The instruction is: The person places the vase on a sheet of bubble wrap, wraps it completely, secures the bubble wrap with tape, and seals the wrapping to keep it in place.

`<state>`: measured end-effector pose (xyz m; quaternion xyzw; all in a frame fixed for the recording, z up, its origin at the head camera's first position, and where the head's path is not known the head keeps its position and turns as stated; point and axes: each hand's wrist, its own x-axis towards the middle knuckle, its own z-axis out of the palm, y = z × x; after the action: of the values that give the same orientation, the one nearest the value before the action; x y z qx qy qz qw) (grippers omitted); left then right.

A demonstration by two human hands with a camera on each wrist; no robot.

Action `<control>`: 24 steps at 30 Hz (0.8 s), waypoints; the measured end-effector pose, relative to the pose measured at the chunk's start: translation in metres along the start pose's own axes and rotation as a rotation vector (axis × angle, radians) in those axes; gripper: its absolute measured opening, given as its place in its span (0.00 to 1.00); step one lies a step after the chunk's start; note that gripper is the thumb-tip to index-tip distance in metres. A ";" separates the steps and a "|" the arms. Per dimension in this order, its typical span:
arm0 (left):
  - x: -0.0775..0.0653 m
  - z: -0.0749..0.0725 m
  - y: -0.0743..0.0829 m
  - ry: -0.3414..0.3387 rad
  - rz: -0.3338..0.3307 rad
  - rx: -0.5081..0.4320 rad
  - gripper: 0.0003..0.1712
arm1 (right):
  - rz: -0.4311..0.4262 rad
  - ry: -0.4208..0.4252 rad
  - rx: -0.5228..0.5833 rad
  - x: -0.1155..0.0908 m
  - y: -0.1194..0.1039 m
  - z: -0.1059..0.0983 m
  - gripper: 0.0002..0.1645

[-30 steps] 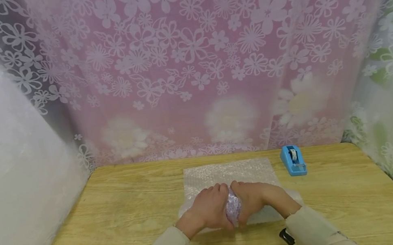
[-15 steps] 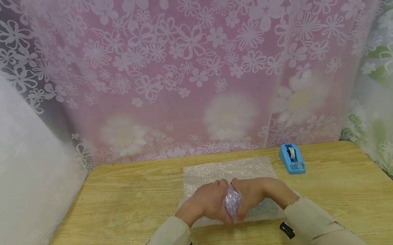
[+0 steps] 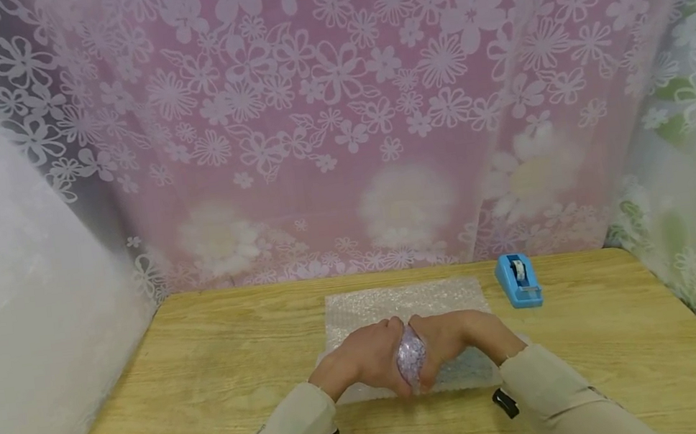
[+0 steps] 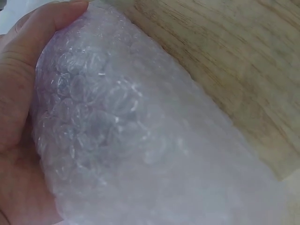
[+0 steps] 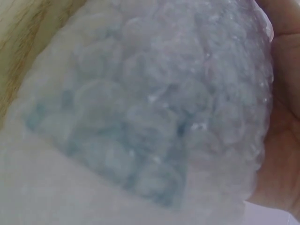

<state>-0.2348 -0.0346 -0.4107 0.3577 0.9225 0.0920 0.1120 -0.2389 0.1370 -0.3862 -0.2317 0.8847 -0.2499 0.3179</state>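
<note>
Both hands grip a bubble-wrap bundle (image 3: pixel 411 355) from either side in the middle of the table, thumbs toward me and fingers on the far side. My left hand (image 3: pixel 368 359) curls round its left part, my right hand (image 3: pixel 448 342) round its right. A flat stretch of bubble wrap (image 3: pixel 397 301) lies beyond the hands. In the left wrist view the folded wrap (image 4: pixel 108 112) bulges beside the thumb. Through the layers in the right wrist view shows a blue-patterned piece with a pointed corner (image 5: pixel 154 173); the rest of it is hidden.
A blue tape dispenser (image 3: pixel 518 281) with a roll in it stands at the back right of the wooden table (image 3: pixel 228 355). Flowered curtains (image 3: pixel 336 117) hang behind the table and along both sides.
The head view has shifted slightly. Both hands keep their grip on the bubble-wrap bundle and have hardly moved; the wrists look a little more arched than a second ago.
</note>
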 end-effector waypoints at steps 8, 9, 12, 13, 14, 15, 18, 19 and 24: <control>0.001 0.001 -0.004 -0.010 0.016 -0.033 0.43 | 0.048 -0.018 -0.014 0.003 0.001 -0.003 0.41; 0.002 0.000 -0.005 -0.016 0.016 -0.049 0.43 | 0.044 -0.024 -0.008 0.004 0.001 -0.003 0.41; 0.002 -0.001 -0.007 -0.041 0.021 -0.099 0.42 | 0.007 -0.066 0.027 0.006 0.003 -0.005 0.35; 0.003 -0.002 -0.008 -0.053 0.022 -0.117 0.42 | -0.009 -0.085 0.041 0.006 0.004 -0.005 0.34; 0.002 -0.003 -0.008 -0.063 0.026 -0.131 0.41 | -0.026 -0.104 0.058 0.007 0.004 -0.006 0.32; 0.003 -0.003 -0.009 -0.074 0.032 -0.147 0.41 | -0.038 -0.125 0.073 0.008 0.005 -0.006 0.31; 0.002 -0.004 -0.011 -0.099 0.048 -0.189 0.39 | -0.048 -0.163 0.086 0.009 0.005 -0.007 0.30; 0.002 -0.004 -0.012 -0.105 0.052 -0.198 0.39 | -0.051 -0.173 0.084 0.009 0.005 -0.008 0.30; 0.002 -0.005 -0.014 -0.127 0.053 -0.238 0.38 | -0.035 -0.212 0.078 0.012 0.005 -0.009 0.31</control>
<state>-0.2465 -0.0435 -0.4100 0.3712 0.8865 0.1808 0.2090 -0.2544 0.1366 -0.3882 -0.2599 0.8315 -0.2639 0.4140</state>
